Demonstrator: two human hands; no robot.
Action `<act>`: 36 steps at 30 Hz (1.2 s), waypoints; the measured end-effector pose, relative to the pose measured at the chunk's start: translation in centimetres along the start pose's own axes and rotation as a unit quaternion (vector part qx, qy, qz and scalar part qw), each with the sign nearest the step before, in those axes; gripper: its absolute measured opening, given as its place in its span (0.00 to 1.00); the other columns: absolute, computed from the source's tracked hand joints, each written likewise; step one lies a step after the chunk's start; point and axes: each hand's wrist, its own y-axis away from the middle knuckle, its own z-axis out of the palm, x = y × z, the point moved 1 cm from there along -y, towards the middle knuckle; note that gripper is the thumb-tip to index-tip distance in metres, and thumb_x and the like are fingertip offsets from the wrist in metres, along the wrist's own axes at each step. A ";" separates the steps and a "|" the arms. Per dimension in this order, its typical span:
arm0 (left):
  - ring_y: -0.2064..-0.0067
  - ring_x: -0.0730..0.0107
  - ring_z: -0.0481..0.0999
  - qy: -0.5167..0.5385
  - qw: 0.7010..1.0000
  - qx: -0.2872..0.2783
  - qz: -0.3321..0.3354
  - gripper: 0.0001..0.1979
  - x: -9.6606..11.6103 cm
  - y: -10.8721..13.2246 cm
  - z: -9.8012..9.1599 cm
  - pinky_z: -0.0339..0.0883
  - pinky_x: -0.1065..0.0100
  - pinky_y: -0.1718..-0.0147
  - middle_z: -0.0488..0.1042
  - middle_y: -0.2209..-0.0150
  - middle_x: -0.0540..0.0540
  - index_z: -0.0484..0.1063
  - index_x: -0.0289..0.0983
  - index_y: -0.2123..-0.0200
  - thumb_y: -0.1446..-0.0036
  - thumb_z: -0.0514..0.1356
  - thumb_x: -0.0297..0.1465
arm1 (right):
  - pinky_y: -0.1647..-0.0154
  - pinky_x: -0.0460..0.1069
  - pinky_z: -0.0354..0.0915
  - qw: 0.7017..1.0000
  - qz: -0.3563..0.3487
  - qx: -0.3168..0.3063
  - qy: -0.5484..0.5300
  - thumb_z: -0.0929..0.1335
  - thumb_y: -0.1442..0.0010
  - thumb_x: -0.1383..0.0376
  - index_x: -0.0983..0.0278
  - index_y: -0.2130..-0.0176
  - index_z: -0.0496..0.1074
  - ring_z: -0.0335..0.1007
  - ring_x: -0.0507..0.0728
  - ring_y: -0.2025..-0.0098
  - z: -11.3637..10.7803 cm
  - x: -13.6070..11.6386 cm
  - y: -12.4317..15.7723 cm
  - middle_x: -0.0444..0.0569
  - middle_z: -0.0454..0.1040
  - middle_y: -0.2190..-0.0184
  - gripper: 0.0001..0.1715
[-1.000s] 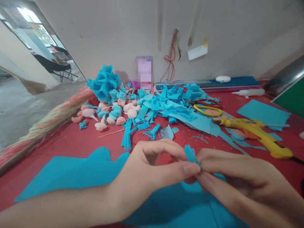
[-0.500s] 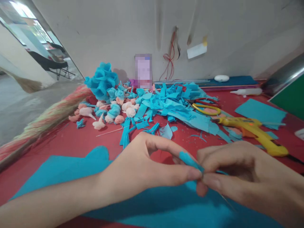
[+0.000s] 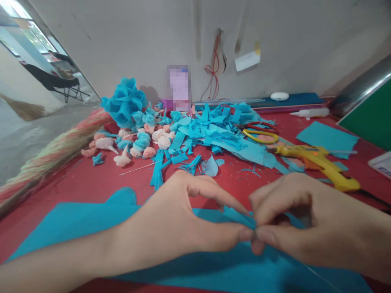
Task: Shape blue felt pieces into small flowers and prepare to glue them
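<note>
A small piece of blue crepe paper (image 3: 238, 217) is pinched at its lower end by the fingertips of both my hands. My left hand (image 3: 195, 217) comes in from the left, thumb and fingers closed on the paper. Against those fingertips, my right hand (image 3: 308, 228) pinches the same spot, its other fingers curled. A thin wire (image 3: 320, 277) runs out below my right hand toward the lower right; its upper end is hidden by the fingers. Under both hands lies a large blue paper sheet (image 3: 171, 270).
Blue paper scraps (image 3: 214, 130) heap at the back, beside paper flowers (image 3: 125, 101) and small pink and white rosebuds (image 3: 163, 141). Yellow-handled scissors (image 3: 259, 137) and a yellow glue gun (image 3: 320, 162) lie right. Another wire (image 3: 137, 168) rests on the red table (image 3: 100, 179).
The blue paper at my fingertips now stands more fanned and bunched. More of the wire shows at the lower right. The whole view has shifted slightly.
</note>
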 end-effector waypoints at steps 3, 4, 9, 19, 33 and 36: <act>0.72 0.75 0.70 0.018 1.000 0.003 -0.001 0.03 0.0 0.0 0.0 0.65 0.77 0.71 0.74 0.76 0.53 0.75 0.38 0.75 0.57 0.62 0.25 | 0.85 0.40 0.51 0.999 0.015 0.032 -0.009 0.60 0.61 0.73 0.61 0.84 0.73 0.55 0.47 0.82 0.1 -0.2 -0.2 0.41 0.62 0.87 0.15; 0.72 0.75 0.70 0.017 1.000 0.005 -0.005 0.04 -0.1 0.0 0.0 0.65 0.76 0.71 0.74 0.76 0.53 0.75 0.38 0.75 0.57 0.62 0.25 | 0.85 0.40 0.51 1.000 0.014 0.026 -0.007 0.60 0.61 0.73 0.61 0.83 0.73 0.55 0.47 0.82 0.1 -0.3 -0.2 0.41 0.62 0.87 0.15; 0.72 0.73 0.69 -0.004 1.000 0.011 -0.022 0.04 -0.3 -0.1 0.1 0.65 0.74 0.72 0.74 0.76 0.52 0.75 0.37 0.75 0.58 0.62 0.26 | 0.85 0.39 0.51 0.999 -0.008 -0.003 0.050 0.60 0.59 0.70 0.65 0.85 0.70 0.54 0.46 0.82 0.1 -0.2 -0.3 0.42 0.60 0.86 0.11; 0.70 0.75 0.70 -0.024 0.997 0.011 -0.071 0.03 -0.6 -0.2 0.1 0.65 0.77 0.70 0.74 0.75 0.54 0.74 0.38 0.74 0.56 0.61 0.28 | 0.85 0.41 0.48 0.999 0.020 0.034 0.035 0.63 0.56 0.66 0.65 0.85 0.65 0.50 0.47 0.82 0.0 0.4 -0.3 0.41 0.56 0.86 0.11; 0.70 0.74 0.70 -0.032 0.996 0.042 -0.070 0.03 -1.5 -0.8 0.0 0.64 0.75 0.67 0.74 0.77 0.53 0.74 0.39 0.75 0.56 0.61 0.30 | 0.81 0.42 0.50 0.998 0.055 0.002 0.025 0.60 0.50 0.61 0.61 0.80 0.67 0.53 0.48 0.79 0.0 0.8 -0.7 0.40 0.59 0.83 0.13; 0.70 0.73 0.71 -0.015 0.996 0.054 -0.073 0.03 -1.7 -0.8 0.0 0.64 0.75 0.69 0.74 0.77 0.53 0.74 0.40 0.75 0.57 0.62 0.31 | 0.80 0.42 0.55 0.995 0.022 0.032 0.088 0.61 0.49 0.57 0.56 0.76 0.70 0.59 0.49 0.76 -0.6 0.9 -0.7 0.39 0.65 0.80 0.12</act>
